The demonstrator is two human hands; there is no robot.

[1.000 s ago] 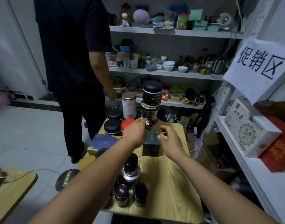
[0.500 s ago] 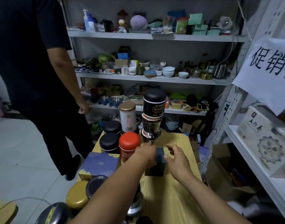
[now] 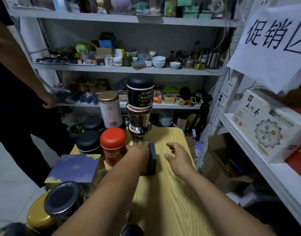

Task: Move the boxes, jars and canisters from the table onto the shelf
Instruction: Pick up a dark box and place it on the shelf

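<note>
Left hand (image 3: 137, 151) grasping small dark box (image 3: 152, 159); box upright on wooden worktop (image 3: 171, 201), just right of red canister (image 3: 113, 143); right hand (image 3: 179, 157) relaxed, fingers loosely spread, holding nothing, near box, apart from it; stacked jars (image 3: 140, 106) just behind box.

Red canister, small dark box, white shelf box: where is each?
red canister (image 3: 113, 138), head view, its lid.
small dark box (image 3: 152, 159), head view, right side face.
white shelf box (image 3: 258, 123), head view, printed front.
</note>
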